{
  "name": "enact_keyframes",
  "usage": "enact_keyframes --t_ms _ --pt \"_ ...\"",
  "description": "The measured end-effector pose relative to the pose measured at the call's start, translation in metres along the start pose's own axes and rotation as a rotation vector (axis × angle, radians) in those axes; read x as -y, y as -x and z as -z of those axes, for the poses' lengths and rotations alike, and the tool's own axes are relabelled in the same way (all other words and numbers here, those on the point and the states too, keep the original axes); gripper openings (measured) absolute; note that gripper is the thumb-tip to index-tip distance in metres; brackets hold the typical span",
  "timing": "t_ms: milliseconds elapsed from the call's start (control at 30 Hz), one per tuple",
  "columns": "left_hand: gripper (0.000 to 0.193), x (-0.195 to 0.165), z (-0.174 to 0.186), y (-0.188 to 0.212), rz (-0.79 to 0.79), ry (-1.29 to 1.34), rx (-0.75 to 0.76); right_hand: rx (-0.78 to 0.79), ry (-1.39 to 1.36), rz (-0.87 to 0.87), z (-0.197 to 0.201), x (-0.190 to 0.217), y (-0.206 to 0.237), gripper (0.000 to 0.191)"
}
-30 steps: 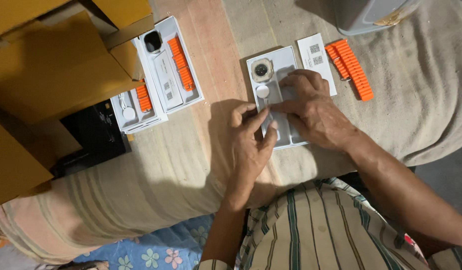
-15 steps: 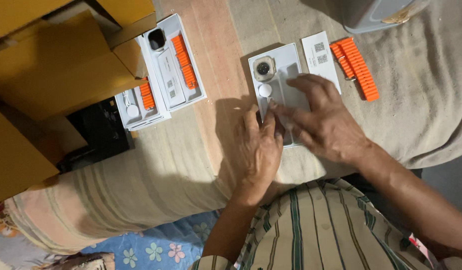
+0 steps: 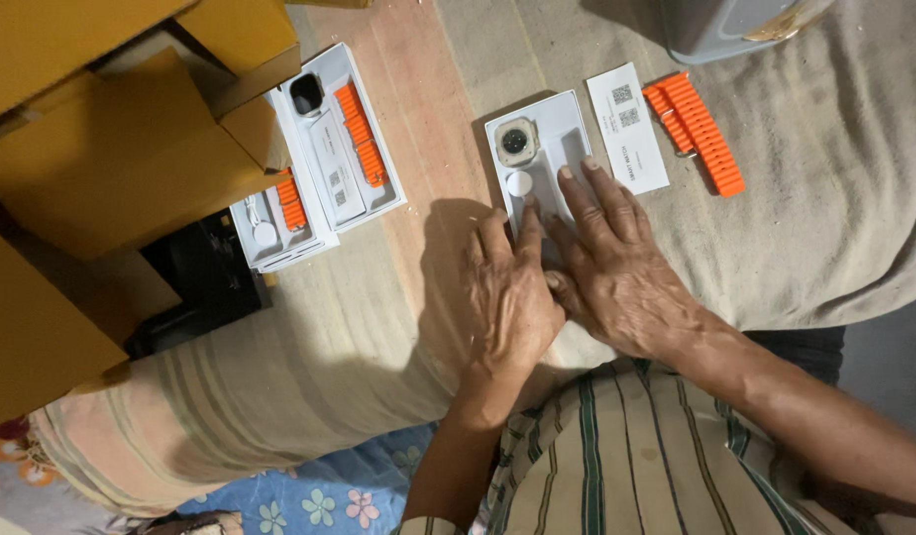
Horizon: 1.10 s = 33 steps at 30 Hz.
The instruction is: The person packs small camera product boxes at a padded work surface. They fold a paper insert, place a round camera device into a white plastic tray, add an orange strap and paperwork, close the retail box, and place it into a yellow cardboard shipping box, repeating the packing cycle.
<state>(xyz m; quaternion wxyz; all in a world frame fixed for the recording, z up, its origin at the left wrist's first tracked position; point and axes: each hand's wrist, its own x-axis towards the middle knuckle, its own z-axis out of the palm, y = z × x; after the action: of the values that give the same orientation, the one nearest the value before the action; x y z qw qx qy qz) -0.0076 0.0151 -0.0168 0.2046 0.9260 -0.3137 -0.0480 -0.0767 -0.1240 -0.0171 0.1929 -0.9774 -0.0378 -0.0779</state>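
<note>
A white packaging tray (image 3: 567,129) lies on the cloth in front of me, holding a square watch body (image 3: 515,142) and a round white charging puck (image 3: 519,183). My left hand (image 3: 512,292) lies flat with fingers spread on the tray's near part, fingertips just below the puck. My right hand (image 3: 616,267) presses flat on the tray's right side, fingers stretched toward its far edge. Both hands hide the tray's lower half. Neither hand holds anything that I can see.
A white leaflet (image 3: 627,127) and an orange ridged strap (image 3: 694,131) lie right of the tray. At left stand open white boxes (image 3: 329,149) with a watch and orange straps, beside yellow cardboard cartons (image 3: 111,149). A grey container (image 3: 725,25) sits at the top.
Both hands have flattened and spread over the tray; earlier their fingers were bunched together on its lower part. The view has shifted slightly.
</note>
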Motion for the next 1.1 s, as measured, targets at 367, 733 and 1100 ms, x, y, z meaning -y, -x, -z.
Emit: enact_keyframes --t_ms 367,733,1100 --pt "0.110 0.012 -0.001 0.000 -0.031 0.024 0.128 0.149 0.155 -0.036 -0.021 -0.002 -0.011 0.081" --pt "0.129 0.018 0.003 -0.006 -0.144 0.124 0.276 0.165 0.150 0.060 -0.008 -0.029 -0.030 0.075" --pt "0.111 0.016 -0.022 0.005 -0.176 -0.297 0.017 0.193 0.293 0.050 0.006 0.010 -0.014 0.089"
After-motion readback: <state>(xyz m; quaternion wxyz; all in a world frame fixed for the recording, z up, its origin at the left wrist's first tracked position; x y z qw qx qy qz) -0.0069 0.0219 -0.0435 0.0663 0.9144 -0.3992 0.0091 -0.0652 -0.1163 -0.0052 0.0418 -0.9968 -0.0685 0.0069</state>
